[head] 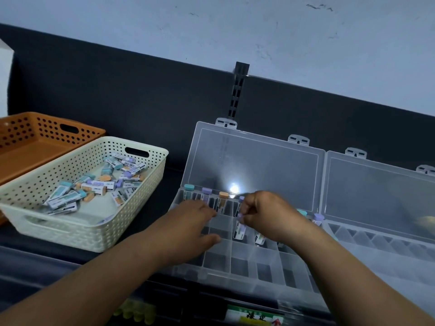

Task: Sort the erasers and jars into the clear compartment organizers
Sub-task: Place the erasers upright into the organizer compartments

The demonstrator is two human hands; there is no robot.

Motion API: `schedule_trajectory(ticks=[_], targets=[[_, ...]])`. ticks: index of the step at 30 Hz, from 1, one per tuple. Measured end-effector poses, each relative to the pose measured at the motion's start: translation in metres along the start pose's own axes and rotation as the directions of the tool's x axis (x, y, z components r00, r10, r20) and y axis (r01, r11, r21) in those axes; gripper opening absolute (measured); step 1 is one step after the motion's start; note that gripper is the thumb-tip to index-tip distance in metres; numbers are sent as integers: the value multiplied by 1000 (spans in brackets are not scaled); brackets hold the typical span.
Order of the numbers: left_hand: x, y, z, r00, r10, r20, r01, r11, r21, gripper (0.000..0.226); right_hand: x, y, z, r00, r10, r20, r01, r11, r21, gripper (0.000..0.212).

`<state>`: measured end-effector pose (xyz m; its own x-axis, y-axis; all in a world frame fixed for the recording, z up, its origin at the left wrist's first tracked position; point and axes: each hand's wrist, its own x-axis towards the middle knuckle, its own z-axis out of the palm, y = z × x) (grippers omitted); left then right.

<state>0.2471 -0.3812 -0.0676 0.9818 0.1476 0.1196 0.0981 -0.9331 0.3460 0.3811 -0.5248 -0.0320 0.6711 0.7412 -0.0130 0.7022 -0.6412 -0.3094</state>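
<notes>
Leaning over the clear organizer [240, 267], we've got our right hand [266, 215] curled, pinching a purple-capped eraser [239, 229] in a mid compartment. Left hand [193, 223] rests flat w/ nothing held. Loose erasers [94, 187] sit in the cream basket [70, 231] at 9 o'clock.

At nine o'clock a basket [58, 231] is seen, with loose erasers [94, 187] heaped in it. A second basket [28, 128] is tucked behind it at ten o'clock. Dead centre, an open organizer [237, 267] is laid out, its lid [254, 165] leaned back toward twelve. Standing erasers [206, 197] are lined along its back row, with more in the next row forward. Another organizer [376, 245] is set just beside it at three o'clock. The left hand [195, 222] is spread over the left compartments, and one eraser [240, 216] is pinched in the right hand [266, 215] above the middle.
</notes>
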Motion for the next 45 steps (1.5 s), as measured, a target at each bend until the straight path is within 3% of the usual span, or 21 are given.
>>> schedule_trajectory(ticks=[7,11,17,20,29,35,40,42,45], targets=[[1,-2,0,1000,18,0,-18,1000,-6,60,1,0,-2,999,19,48,-18,1000,-18,7],[-1,0,-12,999,33,-21,-33,999,-25,55,0,-10,-15,999,13,41,-14,1000,23,18],[-17,-21,-57,981,8,-196,-16,999,-36,54,17,-53,-26,989,-135,-61,139,989,58,9],[-29,-55,-79,963,-83,-255,93,995,27,58,33,-87,-19,971,-228,-68,233,970,65,10],[-74,-159,-108,909,-343,-238,377,920,111,61,90,-182,24,913,-405,36,403,913,55,37],[-80,-179,-104,908,-350,-229,370,928,51,53,127,-223,54,884,-386,264,434,887,-158,66],[-82,-183,-100,907,-348,-235,353,935,-22,50,152,-239,77,887,-337,315,409,890,-201,77],[-82,-185,-100,907,-343,-246,344,938,-37,47,158,-245,87,881,-373,291,440,872,-214,70],[-83,-186,-100,909,-333,-251,326,943,-71,39,163,-250,97,856,-428,290,492,847,-201,42]])
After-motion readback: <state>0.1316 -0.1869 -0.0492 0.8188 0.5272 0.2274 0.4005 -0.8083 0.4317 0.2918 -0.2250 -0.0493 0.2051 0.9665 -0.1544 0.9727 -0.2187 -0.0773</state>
